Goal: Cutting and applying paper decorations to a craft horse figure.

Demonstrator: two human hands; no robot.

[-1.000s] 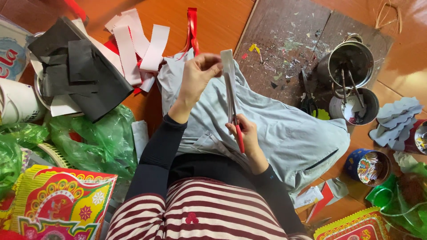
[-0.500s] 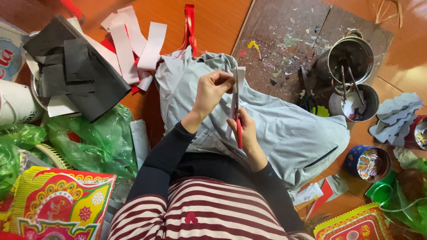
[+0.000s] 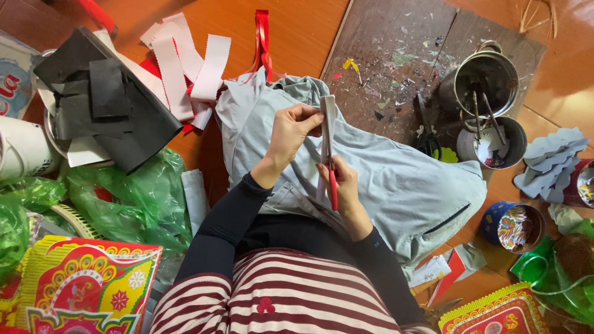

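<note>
Two hands work over a grey cloth (image 3: 396,185) on the lap. Left hand (image 3: 291,133) pinches a thin grey paper strip (image 3: 327,124) upright. Right hand (image 3: 340,182) is closed round red-handled scissors (image 3: 332,182), blades along the strip. Cutting's midway, I think; next snip needs the strip held tight & straight.

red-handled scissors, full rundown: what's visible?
The scissors have red handles, plastic by the look, and thin pale blades that look like metal. The right hand grips the handles, fingers wrapped round them so the loops are mostly hidden. The blades point up, away from the person, running along a narrow grey strip that the left hand pinches near its top. How far the blades are open cannot be told. All of it is held above a pale blue-grey garment.
</note>
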